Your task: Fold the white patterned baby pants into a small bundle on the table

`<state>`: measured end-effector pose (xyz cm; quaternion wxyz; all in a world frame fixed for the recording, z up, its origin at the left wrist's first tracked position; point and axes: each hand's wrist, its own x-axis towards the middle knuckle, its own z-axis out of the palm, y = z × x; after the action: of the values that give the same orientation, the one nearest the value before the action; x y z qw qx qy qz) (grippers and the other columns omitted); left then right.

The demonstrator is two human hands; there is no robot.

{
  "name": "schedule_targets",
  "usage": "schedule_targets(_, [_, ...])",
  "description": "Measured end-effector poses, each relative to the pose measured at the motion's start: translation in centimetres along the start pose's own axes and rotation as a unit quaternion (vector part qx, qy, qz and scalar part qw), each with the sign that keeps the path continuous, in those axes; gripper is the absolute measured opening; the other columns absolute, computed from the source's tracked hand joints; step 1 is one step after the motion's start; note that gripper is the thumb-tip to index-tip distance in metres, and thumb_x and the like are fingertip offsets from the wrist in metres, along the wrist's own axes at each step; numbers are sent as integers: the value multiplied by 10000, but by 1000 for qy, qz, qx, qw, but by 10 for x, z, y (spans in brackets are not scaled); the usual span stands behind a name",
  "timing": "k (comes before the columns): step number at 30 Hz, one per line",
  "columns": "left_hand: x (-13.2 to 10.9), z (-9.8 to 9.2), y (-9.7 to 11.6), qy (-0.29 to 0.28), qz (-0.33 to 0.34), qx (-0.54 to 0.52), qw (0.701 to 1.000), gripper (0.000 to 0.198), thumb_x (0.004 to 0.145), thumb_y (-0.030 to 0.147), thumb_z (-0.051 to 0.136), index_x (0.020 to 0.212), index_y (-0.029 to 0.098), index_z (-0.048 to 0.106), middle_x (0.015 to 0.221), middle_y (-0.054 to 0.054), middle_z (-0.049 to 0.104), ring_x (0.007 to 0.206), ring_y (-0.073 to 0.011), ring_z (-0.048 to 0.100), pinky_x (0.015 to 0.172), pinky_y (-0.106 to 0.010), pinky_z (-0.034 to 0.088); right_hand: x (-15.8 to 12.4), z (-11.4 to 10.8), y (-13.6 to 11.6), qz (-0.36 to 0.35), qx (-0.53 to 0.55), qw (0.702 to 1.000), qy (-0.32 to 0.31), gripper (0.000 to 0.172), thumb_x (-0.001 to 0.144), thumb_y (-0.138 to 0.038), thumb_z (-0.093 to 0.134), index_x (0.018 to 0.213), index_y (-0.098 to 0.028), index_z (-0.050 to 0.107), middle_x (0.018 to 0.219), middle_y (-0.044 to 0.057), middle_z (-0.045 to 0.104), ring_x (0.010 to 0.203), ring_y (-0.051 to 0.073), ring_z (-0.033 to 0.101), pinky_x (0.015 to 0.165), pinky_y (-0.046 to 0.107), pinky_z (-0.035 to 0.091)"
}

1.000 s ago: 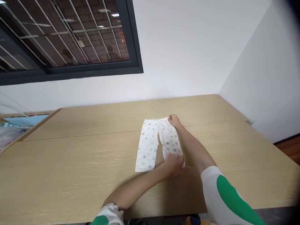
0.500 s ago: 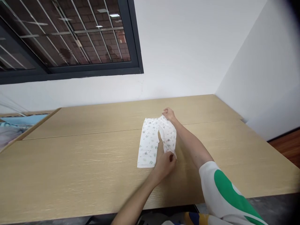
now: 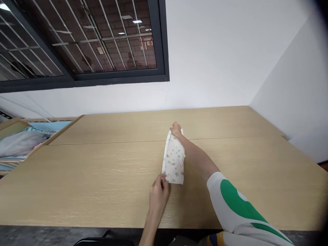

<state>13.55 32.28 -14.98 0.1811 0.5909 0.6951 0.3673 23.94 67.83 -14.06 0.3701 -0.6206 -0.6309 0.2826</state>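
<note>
Pants: white printed baby pants (image 3: 173, 160) folded lengthwise into a narrow strip, lying across the seam of the counter (image 3: 77, 191).
Right: right hand (image 3: 175, 130), fingers clenched on the far end.
Left: left hand (image 3: 159, 196), fingers curled against the near corner, grip unclear.
Room: barred window (image 3: 84, 37) in a white wall (image 3: 210, 58), grey cloth (image 3: 17, 145) far left.

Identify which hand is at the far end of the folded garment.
The right hand, on the far end of the folded white printed baby trousers; the left hand is at the near end.
</note>
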Motion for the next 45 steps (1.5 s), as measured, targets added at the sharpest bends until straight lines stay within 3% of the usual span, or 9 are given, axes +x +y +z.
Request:
schedule_targets(5, [-5,-3,-4,104,47,212,971,325,1022,390,483,1102,149,686,958,-146,744,885,-297,702,790,-397,513,-28,13,-17,-34,-26,999,-11,186,932,-220,545,1110,-202,593,1156,141,643,1128,294,616,1006,458,497])
schedule_targets(8, [-17,6,3,104,111,237,959,331,1022,360,517,1225,145,665,1175,-170,711,1049,-306,668,884,-419,508,-68,8,-28,-164,-45,982,-78,320,1002,-283,500,1294,-177,575,1338,170,610,1250,296,589,1083,480,466])
schedule_targets(14, [-44,42,3,50,175,271,945,498,1022,267,500,1502,140,503,1504,-197,547,1393,-352,497,1065,-487,439,-194,-28,-17,-417,-10,855,-309,570,1032,-428,545,1580,-314,437,1627,33,444,1500,290,407,1240,478,363])
schedule_targets(18, [-51,52,-4,16,147,287,947,397,1002,349,542,1308,139,683,1330,-203,660,1316,-383,546,1089,-539,417,-235,-48,8,-423,-34,808,-408,599,1029,-425,541,1598,-479,360,1651,-140,371,1547,244,332,1287,427,311])
schedule_targets(21, [-51,50,-5,5,151,289,945,422,991,386,564,1352,197,672,1460,-197,586,1402,-387,481,1098,-538,414,-226,-52,24,-400,-76,815,-413,593,1018,-390,560,1586,-453,403,1638,-129,401,1547,256,328,1307,450,252])
schedule_targets(26, [-52,46,-2,5,157,301,941,563,989,350,571,1540,256,501,1664,-176,352,1508,-394,369,1087,-542,435,-176,-43,41,-402,-108,851,-319,560,1008,-404,596,1556,-351,492,1661,-17,378,1559,299,300,1315,497,181])
schedule_targets(30, [-53,47,-1,3,157,305,939,602,974,341,599,1558,255,478,1672,-180,333,1510,-412,363,1090,-566,439,-133,-27,50,-418,-119,864,-252,542,1018,-413,602,1524,-234,528,1641,88,415,1544,332,324,1286,534,191])
schedule_targets(38, [-54,45,-2,-4,161,301,940,617,977,380,609,1565,259,467,1681,-179,316,1524,-410,342,1088,-551,440,-46,-15,58,-327,-158,912,-192,496,1005,-387,602,1471,-222,565,1646,104,396,1560,282,299,1289,526,156])
schedule_targets(45, [-53,44,0,0,161,295,942,603,980,392,606,1556,265,478,1672,-181,333,1524,-397,342,1098,-553,423,-19,-18,53,-307,-148,920,-195,512,1002,-354,547,1485,-184,535,1650,91,397,1563,245,293,1300,478,149])
